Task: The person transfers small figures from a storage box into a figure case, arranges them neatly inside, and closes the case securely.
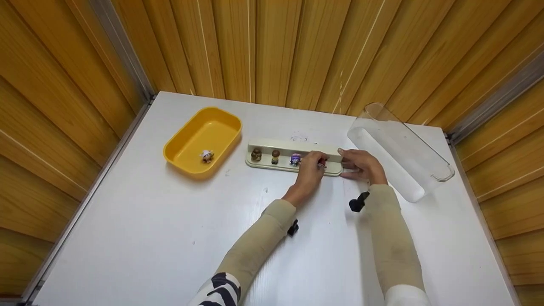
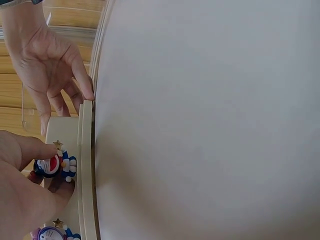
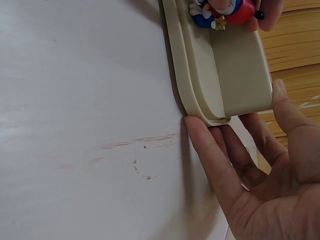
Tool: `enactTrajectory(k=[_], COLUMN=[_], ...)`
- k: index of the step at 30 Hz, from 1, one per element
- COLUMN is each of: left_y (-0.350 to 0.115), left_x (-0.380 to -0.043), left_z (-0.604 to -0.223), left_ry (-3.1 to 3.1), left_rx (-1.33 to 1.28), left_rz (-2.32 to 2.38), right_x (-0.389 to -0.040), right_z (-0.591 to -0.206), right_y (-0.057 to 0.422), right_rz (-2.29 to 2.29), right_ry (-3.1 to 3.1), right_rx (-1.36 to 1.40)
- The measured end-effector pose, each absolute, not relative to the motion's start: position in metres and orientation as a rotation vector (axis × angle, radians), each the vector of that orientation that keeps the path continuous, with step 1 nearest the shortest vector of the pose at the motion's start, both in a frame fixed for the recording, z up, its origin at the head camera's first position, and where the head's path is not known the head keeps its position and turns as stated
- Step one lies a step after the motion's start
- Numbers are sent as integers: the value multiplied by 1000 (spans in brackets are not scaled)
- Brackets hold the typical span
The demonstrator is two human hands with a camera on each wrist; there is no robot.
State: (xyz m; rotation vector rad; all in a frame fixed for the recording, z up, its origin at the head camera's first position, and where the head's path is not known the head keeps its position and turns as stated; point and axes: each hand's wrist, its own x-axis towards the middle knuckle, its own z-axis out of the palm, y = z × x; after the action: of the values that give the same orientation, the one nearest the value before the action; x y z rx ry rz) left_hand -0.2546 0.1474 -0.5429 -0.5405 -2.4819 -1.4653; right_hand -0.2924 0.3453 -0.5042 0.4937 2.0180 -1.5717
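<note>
A cream display base with a raised back step lies on the white table. My left hand pinches a small blue cat figurine with red on its head, over the base's right part. With thumb and fingers spread around it, my right hand holds the base's right end, the thumb against the raised step and a finger at the front corner. Along the base, left of my left hand, stand a purple-hooded figurine and two brown-headed figurines, one in the middle and one far left.
A yellow tray on the left contains one white-and-brown figurine. A clear plastic cover lies at an angle on the right. Wooden panels rise behind the white table.
</note>
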Motion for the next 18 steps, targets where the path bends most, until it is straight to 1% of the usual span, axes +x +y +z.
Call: enactTrajectory(k=[11, 18], left_y=[144, 146], left_x=[-256, -258], left_z=[-543, -544], left_ry=[-2498, -2522], left_rx=[-568, -557], left_rz=[-1480, -1388], right_x=[-297, -291], right_z=[-509, -499], right_y=[349, 343], right_rz=[-1517, -1517], right_ry=[2055, 2024], right_rx=[489, 512])
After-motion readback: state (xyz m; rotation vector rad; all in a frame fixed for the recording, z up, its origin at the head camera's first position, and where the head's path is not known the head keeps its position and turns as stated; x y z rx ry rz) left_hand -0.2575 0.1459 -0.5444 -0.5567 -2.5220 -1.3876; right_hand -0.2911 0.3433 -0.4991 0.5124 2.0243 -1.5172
